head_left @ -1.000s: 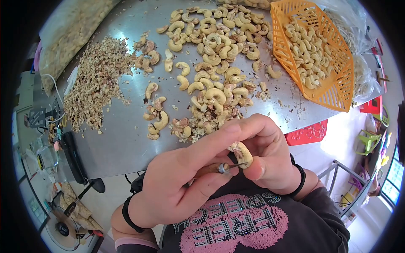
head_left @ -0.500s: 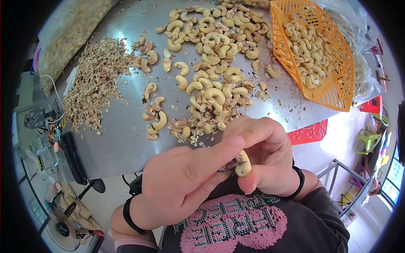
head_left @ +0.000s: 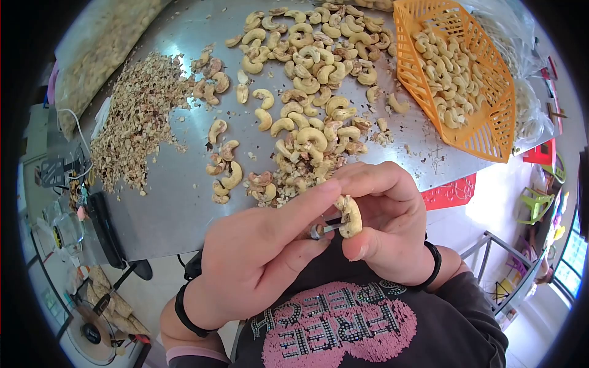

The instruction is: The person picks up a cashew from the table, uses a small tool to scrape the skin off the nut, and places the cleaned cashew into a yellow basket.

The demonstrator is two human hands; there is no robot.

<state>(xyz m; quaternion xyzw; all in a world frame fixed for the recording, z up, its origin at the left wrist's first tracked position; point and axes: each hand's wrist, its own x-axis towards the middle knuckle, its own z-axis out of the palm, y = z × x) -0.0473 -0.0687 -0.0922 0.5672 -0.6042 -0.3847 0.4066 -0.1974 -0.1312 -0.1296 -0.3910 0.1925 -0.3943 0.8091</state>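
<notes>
A curved cashew (head_left: 351,219) with brown patches of skin is pinched between the thumb and fingers of my right hand (head_left: 389,227). My left hand (head_left: 264,251) is closed around a small knife (head_left: 318,231); only its round metal collar and narrow blade show. The blade's tip touches the left side of the cashew, and the handle is hidden in my palm. Just beyond my fingers lies a heap of cashews (head_left: 313,141), some pale and some with brown skin, with crumbs among them.
On the metal table (head_left: 178,221), a pile of skin flakes and crumbs (head_left: 138,116) spreads at the left. An orange plastic basket (head_left: 491,138) of pale cashews stands at the right. A clear bag of nuts (head_left: 101,55) sits at the far left. Several loose cashews lie between.
My left hand has drawn slightly left and lower, so the knife's collar and blade now show. The cashew sits more upright and a little higher in my right fingers.
</notes>
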